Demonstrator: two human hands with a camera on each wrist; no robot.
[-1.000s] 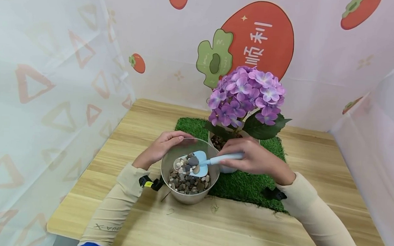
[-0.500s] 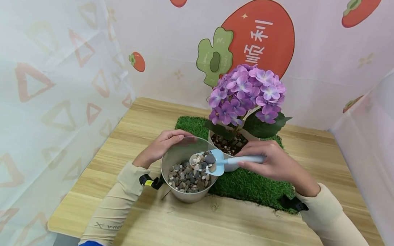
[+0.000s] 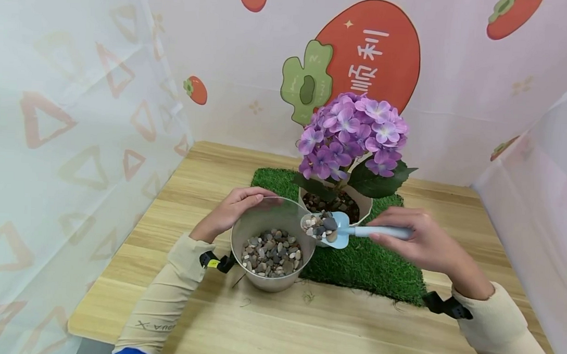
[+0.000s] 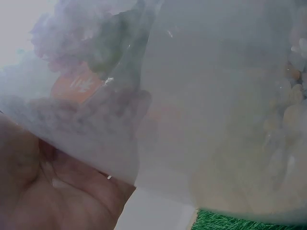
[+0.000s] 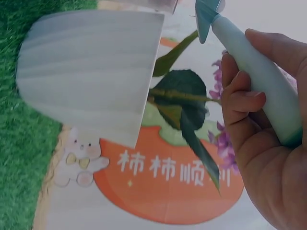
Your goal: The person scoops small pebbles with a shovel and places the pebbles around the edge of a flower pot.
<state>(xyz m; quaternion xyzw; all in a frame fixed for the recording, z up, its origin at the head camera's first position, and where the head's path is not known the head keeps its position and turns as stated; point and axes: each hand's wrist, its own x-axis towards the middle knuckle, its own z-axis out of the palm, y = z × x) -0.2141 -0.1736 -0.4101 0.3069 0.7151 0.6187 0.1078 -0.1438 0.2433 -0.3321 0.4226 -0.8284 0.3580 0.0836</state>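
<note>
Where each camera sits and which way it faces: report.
Head: on the head, facing forward and down at the bucket and flower; left hand, right hand and both sleeves show.
Left wrist: on that wrist, facing the cloudy bucket; the left hand partly shows.
Right wrist: on that wrist, facing the scoop and pot; the right hand shows.
Head and right wrist share the scoop.

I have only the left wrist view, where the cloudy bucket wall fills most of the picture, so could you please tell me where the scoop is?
Observer: In the head view, the blue scoop is held by its handle in the right grip.
Operator: Thank you; is there anything on it?
Observer: Yes, the head view shows a small pile of stones on its blade.
Operator: And what does the flower pot stand on, please?
Observer: The right wrist view shows the pot standing on the green grass mat.
</note>
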